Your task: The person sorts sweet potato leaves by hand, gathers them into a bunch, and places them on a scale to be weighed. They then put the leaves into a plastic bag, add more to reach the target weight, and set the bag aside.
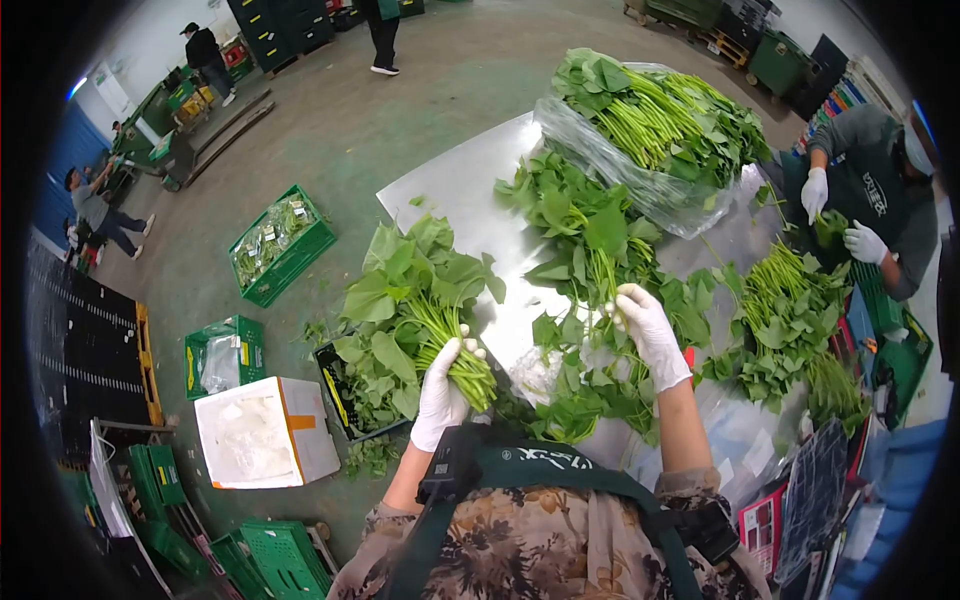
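My left hand (441, 404), in a white glove, is wrapped round the stems of a bunch of leafy greens (425, 310), with broad leaves pointing away from me. To the right, my gloved right hand (648, 338) pinches a few leafy stems (600, 262) above the metal table (470, 165). Loose greens (590, 395) lie on the table below and around that hand. A big heap of greens (650, 120) rests at the table's far end, partly on clear plastic film (690, 212). Another pile of greens (790, 310) lies on the right side.
Across the table on the right, a co-worker's gloved hands (866, 243) handle some greens. Left of the table stand a dark crate (335, 390) with leaves in it, a white foam box (318, 440) and green crates (305, 245). Other people (207, 55) are farther back.
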`<state>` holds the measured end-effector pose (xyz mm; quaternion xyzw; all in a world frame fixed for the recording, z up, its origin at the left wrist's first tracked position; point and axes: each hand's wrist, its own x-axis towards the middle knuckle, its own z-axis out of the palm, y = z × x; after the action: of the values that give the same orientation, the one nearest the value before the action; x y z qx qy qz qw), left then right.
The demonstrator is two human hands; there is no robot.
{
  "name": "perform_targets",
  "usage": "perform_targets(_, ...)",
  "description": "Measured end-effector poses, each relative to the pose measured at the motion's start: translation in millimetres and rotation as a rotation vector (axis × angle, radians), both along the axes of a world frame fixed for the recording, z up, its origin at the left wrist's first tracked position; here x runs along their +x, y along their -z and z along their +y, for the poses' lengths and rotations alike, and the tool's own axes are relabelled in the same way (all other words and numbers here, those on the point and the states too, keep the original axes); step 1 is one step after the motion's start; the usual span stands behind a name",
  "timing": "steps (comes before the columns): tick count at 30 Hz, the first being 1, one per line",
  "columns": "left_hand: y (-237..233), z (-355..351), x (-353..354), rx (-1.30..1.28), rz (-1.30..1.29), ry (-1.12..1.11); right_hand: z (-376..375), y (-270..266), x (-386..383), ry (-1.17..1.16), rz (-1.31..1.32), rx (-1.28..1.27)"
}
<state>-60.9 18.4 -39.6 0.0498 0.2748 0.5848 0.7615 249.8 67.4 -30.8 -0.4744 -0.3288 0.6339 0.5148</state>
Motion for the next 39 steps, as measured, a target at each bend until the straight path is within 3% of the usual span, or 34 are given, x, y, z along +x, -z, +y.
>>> perform_targets(3,-6,0,8,-0.026,0.043,0.028,-12,-14,-5,-0.036,0.317,0.04)
perform_targets(7,-1,3,16,-0.02,0.029,0.077,-23,-26,-21,-0.058,0.221,0.13)
perform_targets(11,-12,3,27,-0.016,0.018,0.091,-39,-53,-53,0.022,-0.287,0.25)
perform_targets(15,-22,3,34,-0.073,-0.194,0.133,-46,-61,-76,-0.013,-1.007,0.749)
perform_targets(16,-30,0,36,-0.124,-0.135,0.11,-46,-61,-79,-0.021,-1.078,0.823)
perform_targets(19,-37,2,36,0.068,-0.317,0.149,-49,-61,-85,-0.021,-1.256,0.975)
perform_targets(25,-29,0,35,0.041,-0.331,0.157,-56,-54,-83,-0.101,-1.187,0.845)
perform_targets(28,-22,2,33,0.041,-0.333,0.135,-56,-43,-76,-0.051,-0.626,0.297)
perform_targets(29,-22,2,32,0.049,-0.347,0.13,-56,-47,-70,0.005,-0.416,0.163)
perform_targets(30,-25,3,32,0.045,-0.308,0.099,-48,-27,-56,0.063,-0.389,0.158)
perform_targets(32,-22,4,29,0.036,-0.282,0.086,-40,-24,-36,-0.029,-1.08,0.089)
perform_targets(33,-22,5,29,0.05,-0.279,0.091,-40,-25,-32,-0.18,-1.644,0.229)
perform_targets(36,-22,5,30,0.064,-0.28,0.109,-45,-43,-39,-0.029,-1.443,0.386)
perform_targets(39,-23,3,33,0.038,-0.284,0.148,-48,-82,-59,-0.242,-0.98,0.449)
